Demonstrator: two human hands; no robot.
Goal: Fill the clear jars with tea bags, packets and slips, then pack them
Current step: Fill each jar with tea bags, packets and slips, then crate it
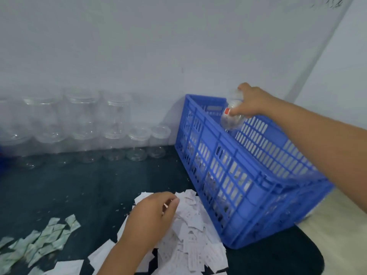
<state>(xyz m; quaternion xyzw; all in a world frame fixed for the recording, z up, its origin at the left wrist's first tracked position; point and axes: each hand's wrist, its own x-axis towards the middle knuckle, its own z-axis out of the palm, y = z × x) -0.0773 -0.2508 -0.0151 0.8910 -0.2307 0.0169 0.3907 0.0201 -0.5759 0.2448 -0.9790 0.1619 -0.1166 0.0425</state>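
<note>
The left hand (pixel 153 217) curls over the pile of white slips (pixel 196 241); whether it pinches one, I cannot tell. The right hand (pixel 250 102) grips a filled clear jar (pixel 231 118) above the blue crate (pixel 228 167). Many empty jars (pixel 85 116) wait by the wall, so I judge most work is left.

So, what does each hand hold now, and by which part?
The right hand grips a clear plastic jar with a red label by its upper part. The left hand lies on the white paper slips; whether it pinches one cannot be told.
</note>
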